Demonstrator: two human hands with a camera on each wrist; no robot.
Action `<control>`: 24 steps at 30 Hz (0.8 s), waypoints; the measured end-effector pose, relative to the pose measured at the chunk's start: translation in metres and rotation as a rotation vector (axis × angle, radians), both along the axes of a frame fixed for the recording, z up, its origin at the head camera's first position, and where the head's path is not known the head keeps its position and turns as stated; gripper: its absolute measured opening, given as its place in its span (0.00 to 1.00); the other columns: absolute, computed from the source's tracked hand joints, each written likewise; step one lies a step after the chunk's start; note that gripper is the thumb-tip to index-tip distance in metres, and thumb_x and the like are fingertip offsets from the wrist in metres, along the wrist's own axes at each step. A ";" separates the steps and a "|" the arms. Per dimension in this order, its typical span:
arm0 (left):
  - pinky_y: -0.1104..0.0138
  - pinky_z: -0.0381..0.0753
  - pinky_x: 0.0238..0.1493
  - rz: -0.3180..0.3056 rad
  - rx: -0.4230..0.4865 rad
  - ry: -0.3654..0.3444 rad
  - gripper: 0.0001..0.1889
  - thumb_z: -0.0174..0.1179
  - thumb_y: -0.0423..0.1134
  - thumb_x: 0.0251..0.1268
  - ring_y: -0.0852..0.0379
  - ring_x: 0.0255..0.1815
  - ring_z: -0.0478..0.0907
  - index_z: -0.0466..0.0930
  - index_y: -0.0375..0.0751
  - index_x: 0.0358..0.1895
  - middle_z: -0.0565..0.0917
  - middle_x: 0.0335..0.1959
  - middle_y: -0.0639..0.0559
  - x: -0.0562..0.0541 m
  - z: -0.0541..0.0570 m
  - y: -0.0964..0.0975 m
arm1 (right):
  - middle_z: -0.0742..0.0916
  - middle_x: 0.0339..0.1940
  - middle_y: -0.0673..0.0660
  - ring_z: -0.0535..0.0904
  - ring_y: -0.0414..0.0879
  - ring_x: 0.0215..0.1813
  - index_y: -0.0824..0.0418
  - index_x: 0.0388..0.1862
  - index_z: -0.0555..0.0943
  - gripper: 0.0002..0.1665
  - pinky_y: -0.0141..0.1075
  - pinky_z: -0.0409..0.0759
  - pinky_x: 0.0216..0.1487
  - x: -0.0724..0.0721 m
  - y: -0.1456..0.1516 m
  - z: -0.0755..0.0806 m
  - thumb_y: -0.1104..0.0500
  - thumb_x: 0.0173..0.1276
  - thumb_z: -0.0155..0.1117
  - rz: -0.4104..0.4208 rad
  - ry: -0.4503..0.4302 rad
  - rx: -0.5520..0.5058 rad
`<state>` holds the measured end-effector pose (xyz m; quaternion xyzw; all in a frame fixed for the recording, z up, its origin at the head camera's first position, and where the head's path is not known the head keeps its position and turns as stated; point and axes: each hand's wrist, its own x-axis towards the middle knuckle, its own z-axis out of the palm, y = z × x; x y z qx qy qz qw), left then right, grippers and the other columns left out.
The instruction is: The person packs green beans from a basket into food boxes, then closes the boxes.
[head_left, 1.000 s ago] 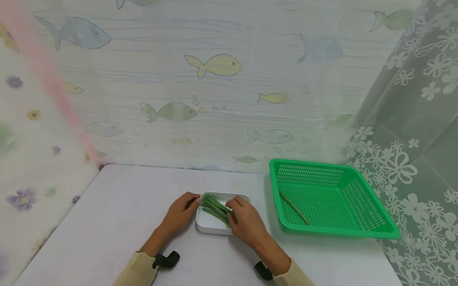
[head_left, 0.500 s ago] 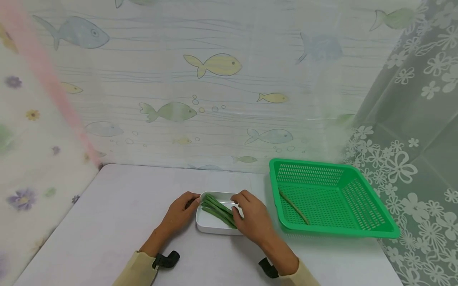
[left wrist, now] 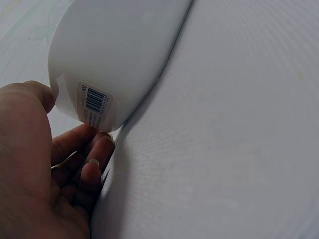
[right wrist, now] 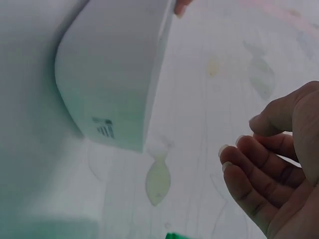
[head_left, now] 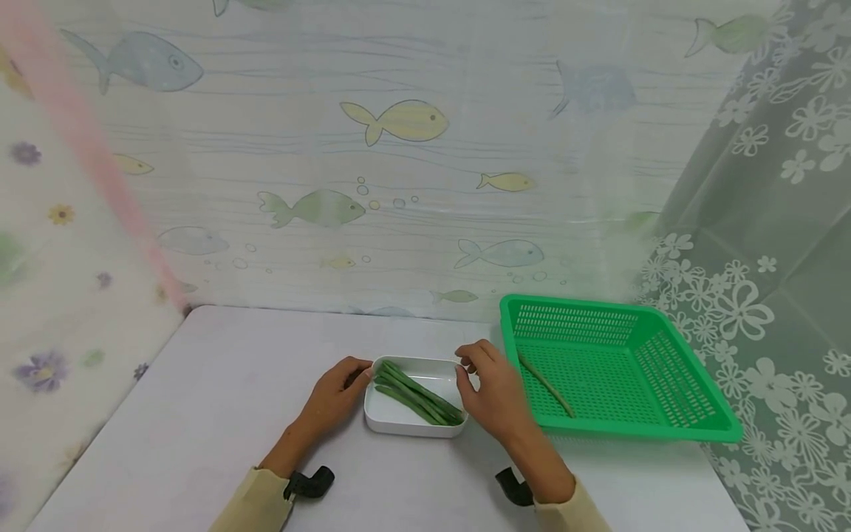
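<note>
A white rectangular dish [head_left: 394, 421] stands on the table, with several slim green stalks, like string beans [head_left: 415, 391], lying slantwise in it. My left hand [head_left: 335, 391] holds the dish's left end. In the left wrist view, its thumb lies at the rim and its fingers [left wrist: 79, 139] are curled against the end wall near a barcode label [left wrist: 95, 102]. My right hand [head_left: 495, 388] is just beyond the dish's right end. The right wrist view shows its fingers [right wrist: 259, 169] loosely bent, holding nothing and apart from the dish.
A green perforated basket [head_left: 621, 432] stands at the right, close to my right hand. One brownish-green stalk [head_left: 547, 386] lies inside it. Behind the white table [head_left: 266, 340] hangs a fish-print sheet [head_left: 412, 222], with a flowered curtain [head_left: 764, 355] at the right.
My right hand has moved right, off the stalks and out of the dish, uncovering their right ends. My left hand has stayed at the dish's left end.
</note>
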<state>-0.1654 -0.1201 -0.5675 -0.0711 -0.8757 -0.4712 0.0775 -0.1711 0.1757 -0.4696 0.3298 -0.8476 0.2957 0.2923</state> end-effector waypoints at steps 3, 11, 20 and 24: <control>0.59 0.77 0.51 -0.004 -0.006 0.003 0.16 0.57 0.47 0.85 0.58 0.46 0.77 0.84 0.46 0.63 0.86 0.52 0.56 -0.001 -0.001 -0.001 | 0.86 0.38 0.55 0.86 0.48 0.36 0.63 0.44 0.84 0.14 0.39 0.87 0.36 -0.002 0.007 0.004 0.73 0.63 0.74 -0.052 0.016 -0.003; 0.57 0.78 0.53 -0.003 -0.008 -0.009 0.16 0.57 0.47 0.85 0.58 0.48 0.78 0.84 0.45 0.63 0.86 0.54 0.55 -0.001 -0.002 -0.001 | 0.87 0.37 0.58 0.85 0.49 0.35 0.66 0.46 0.84 0.13 0.43 0.86 0.34 -0.007 0.026 0.013 0.72 0.64 0.75 -0.161 -0.019 -0.029; 0.55 0.79 0.56 -0.005 -0.003 -0.023 0.16 0.56 0.48 0.85 0.58 0.51 0.79 0.83 0.46 0.64 0.86 0.55 0.54 -0.002 -0.002 -0.002 | 0.87 0.33 0.61 0.85 0.52 0.31 0.70 0.43 0.84 0.12 0.46 0.85 0.31 -0.019 0.048 0.016 0.76 0.62 0.73 -0.213 -0.048 -0.102; 0.55 0.79 0.56 -0.007 -0.001 -0.025 0.16 0.57 0.48 0.85 0.58 0.50 0.80 0.83 0.46 0.64 0.86 0.54 0.55 -0.001 -0.002 -0.002 | 0.88 0.33 0.60 0.85 0.50 0.31 0.70 0.44 0.85 0.10 0.44 0.85 0.32 -0.024 0.057 0.013 0.75 0.64 0.72 -0.267 -0.078 -0.094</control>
